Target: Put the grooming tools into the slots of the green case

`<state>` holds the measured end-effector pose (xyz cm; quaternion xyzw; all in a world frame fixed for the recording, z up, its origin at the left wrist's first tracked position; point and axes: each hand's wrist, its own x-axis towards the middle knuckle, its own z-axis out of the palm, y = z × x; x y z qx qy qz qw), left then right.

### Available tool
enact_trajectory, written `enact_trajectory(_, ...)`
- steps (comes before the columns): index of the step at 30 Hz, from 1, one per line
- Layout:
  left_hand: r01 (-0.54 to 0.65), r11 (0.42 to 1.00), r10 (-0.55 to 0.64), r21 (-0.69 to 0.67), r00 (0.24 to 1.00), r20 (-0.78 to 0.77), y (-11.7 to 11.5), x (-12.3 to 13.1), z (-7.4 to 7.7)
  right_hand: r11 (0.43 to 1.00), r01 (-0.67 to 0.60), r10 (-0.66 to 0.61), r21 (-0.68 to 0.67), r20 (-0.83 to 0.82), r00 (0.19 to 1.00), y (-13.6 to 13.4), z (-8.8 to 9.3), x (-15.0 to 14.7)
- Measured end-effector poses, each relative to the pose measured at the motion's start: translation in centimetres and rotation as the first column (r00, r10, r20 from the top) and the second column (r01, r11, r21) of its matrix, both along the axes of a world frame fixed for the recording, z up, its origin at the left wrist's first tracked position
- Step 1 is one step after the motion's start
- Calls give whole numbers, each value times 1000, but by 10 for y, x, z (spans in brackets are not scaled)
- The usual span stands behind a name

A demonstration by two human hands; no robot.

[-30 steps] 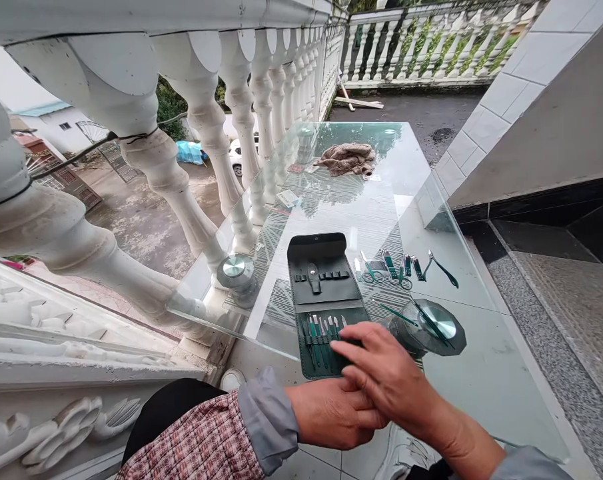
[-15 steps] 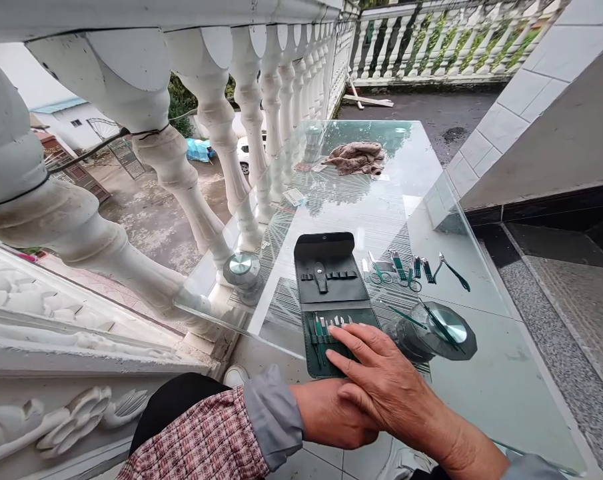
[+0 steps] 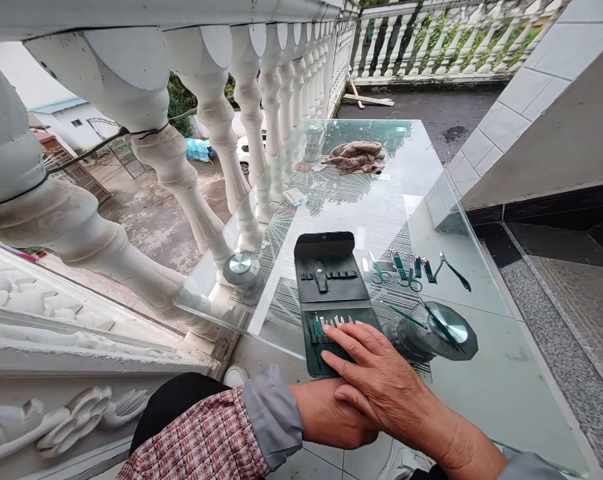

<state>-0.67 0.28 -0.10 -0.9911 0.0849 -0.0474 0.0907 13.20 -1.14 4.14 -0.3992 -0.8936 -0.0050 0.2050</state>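
While the right hand [image 3: 376,377] lies across the left hand [image 3: 331,415], its fingers stretch, slightly spread, over the lower panel of an open dark green case [image 3: 347,291]. The right hand's grip is loose, closed on nothing visible; whether its fingertips press the tools beneath cannot be told. The left hand is curled under it at the case's near edge, its fingers largely hidden, so I cannot tell whether it grips anything.

The case lies unfolded on the near part of a glass table [image 3: 506,380], with a row of slim tools [image 3: 318,325] in its lower loops, partly covered by the right hand. Right of the upper panel lie green-handled scissors [image 3: 381,276], nail clippers [image 3: 398,265] and a nipper [image 3: 460,277]. Nearer, a thin green stick [image 3: 405,315] and dark tweezers [image 3: 444,329] rest over a table leg's round metal disc [image 3: 458,327].

Toward the balustrade [image 3: 212,133], a pale card [image 3: 294,196] bears print too small to read. Farther back sits a crumpled brown cloth [image 3: 356,158].
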Motion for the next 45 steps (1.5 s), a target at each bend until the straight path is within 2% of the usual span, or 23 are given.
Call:
enact_trajectory(4, -16, 1000, 15, 9, 999, 33, -1, 0, 0, 1000, -22, 22, -2, -6, 1000, 0, 3, 0)
enact_trajectory(11, 7, 1000, -6, -7, 998, 66, 1, -1, -5, 1000, 18, -18, 1, 12, 1000, 3, -4, -1)
enact_trajectory(16, -16, 1000, 15, 13, 997, 75, -1, 0, -12, 1000, -22, 22, -5, 16, 1000, 3, 3, -2)
enact_trajectory(22, -22, 1000, 21, 17, 999, 46, 0, 0, -5, 999, -51, 51, -3, -42, 998, 3, 3, 1)
enact_trajectory(24, -16, 1000, 17, -16, 998, 62, 2, -2, 0, 1000, 12, -11, 7, -130, 991, 4, -1, 5)
enact_trajectory(28, 16, 999, -11, -32, 989, 146, 7, -4, 11, 964, 261, -265, -57, -311, 913, 5, -5, 16)
enact_trajectory(31, -16, 1000, 19, -22, 990, 143, 8, -6, 13, 940, 317, -340, -122, -333, 880, 7, -4, 25)
enact_trajectory(35, -30, 999, 35, -44, 994, 106, 7, -6, 11, 920, 367, -391, -134, -340, 855, 10, -5, 35)
enact_trajectory(37, -34, 998, 39, -47, 994, 99, 7, -6, 11, 922, 356, -387, -153, -307, 870, 8, -7, 35)
enact_trajectory(41, 43, 999, -43, -4, 995, 92, 8, -5, 7, 937, 283, -324, -206, -208, 923, 3, -12, 25)
enact_trajectory(45, 92, 996, -92, 6, 993, 73, 8, -4, 0, 948, 257, -294, -187, -204, 934, 0, -15, 14)
